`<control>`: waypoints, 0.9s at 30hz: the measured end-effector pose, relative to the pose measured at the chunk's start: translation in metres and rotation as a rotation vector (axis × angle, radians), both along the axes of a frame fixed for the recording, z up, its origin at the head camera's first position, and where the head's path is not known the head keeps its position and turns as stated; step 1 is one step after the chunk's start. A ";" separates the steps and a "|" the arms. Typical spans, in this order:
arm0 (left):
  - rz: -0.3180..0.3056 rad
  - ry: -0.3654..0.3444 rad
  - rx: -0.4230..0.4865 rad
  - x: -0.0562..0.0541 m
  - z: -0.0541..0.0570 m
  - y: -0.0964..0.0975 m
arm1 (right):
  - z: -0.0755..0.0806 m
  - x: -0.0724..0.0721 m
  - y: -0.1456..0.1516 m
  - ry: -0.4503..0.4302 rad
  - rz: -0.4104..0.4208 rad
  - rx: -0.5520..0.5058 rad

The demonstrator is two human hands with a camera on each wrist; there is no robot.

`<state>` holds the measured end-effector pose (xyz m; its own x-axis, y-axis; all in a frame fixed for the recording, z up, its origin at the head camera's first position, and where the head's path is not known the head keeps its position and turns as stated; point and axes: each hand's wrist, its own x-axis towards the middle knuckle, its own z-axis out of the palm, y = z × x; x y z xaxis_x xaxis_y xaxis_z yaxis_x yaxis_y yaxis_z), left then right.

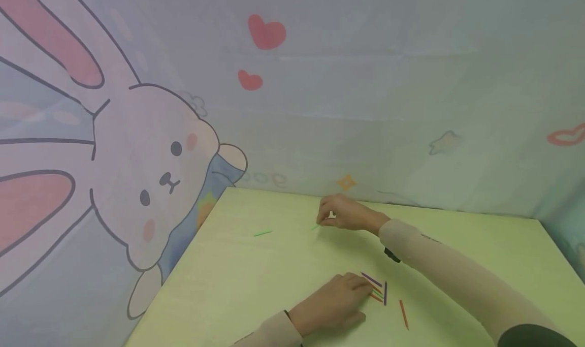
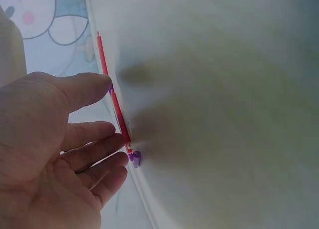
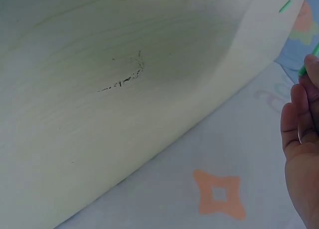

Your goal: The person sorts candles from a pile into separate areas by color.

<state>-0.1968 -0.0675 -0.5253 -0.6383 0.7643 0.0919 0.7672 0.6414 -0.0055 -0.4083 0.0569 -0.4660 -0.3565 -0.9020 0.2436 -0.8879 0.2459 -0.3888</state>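
My left hand rests low over a cluster of thin coloured sticks, its fingers hiding their left ends. Beside its fingertips lie a slanting purple stick, an upright purple stick and a green stick between orange ones. In the left wrist view, the thumb and loosely extended fingers are by a red stick with a narrow tip. Near the table's far edge, my right hand pinches a green stick between thumb and fingers; only part of it shows.
Another green stick lies on the pale yellow table, left of the right hand. A single orange stick lies right of the cluster. Behind the table hangs a printed cloth with a rabbit and hearts.
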 end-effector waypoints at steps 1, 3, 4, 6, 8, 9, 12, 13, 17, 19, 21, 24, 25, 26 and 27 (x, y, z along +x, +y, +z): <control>-0.002 0.002 0.002 0.000 0.000 0.000 | -0.001 0.000 0.000 -0.007 -0.001 0.003; -0.010 0.011 0.007 -0.001 -0.001 0.000 | -0.001 0.001 -0.001 -0.017 -0.006 0.010; -0.013 0.013 0.010 -0.001 -0.001 0.001 | 0.000 0.002 -0.001 -0.021 -0.009 0.014; -0.020 0.022 0.012 -0.002 -0.001 0.001 | 0.000 0.002 -0.001 -0.023 -0.016 0.023; -0.023 0.022 0.012 -0.003 -0.001 0.001 | 0.000 0.002 -0.002 -0.024 -0.022 0.027; -0.022 0.018 0.014 -0.003 0.000 0.001 | 0.000 0.002 -0.002 -0.025 -0.023 0.028; -0.020 0.010 0.007 -0.004 0.000 0.001 | 0.000 0.002 -0.003 -0.030 -0.016 0.023; -0.019 0.007 0.005 -0.005 0.000 0.001 | 0.000 0.002 -0.004 -0.033 -0.013 0.022; -0.029 0.006 0.010 -0.007 -0.001 0.000 | -0.003 0.002 -0.008 -0.041 -0.005 0.028; -0.046 0.022 0.021 -0.009 -0.003 0.001 | -0.006 0.001 -0.010 -0.049 -0.005 0.036; -0.065 0.040 0.043 -0.011 -0.004 0.002 | -0.008 0.000 -0.013 -0.047 -0.003 0.047; -0.093 0.089 0.064 -0.015 -0.004 0.003 | -0.012 -0.002 -0.019 -0.042 0.001 0.067; -0.101 0.102 0.072 -0.016 -0.004 0.004 | -0.013 -0.003 -0.021 -0.039 0.003 0.074; -0.104 0.107 0.076 -0.016 -0.003 0.004 | -0.014 -0.004 -0.023 -0.034 0.010 0.079; -0.108 0.119 0.074 -0.017 -0.003 0.005 | -0.015 -0.005 -0.025 -0.033 0.017 0.081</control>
<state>-0.2139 -0.0629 -0.5279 -0.5341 0.8163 0.2200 0.8285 0.5572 -0.0562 -0.4131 0.0318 -0.4814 -0.3480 -0.9240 0.1584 -0.8792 0.2629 -0.3974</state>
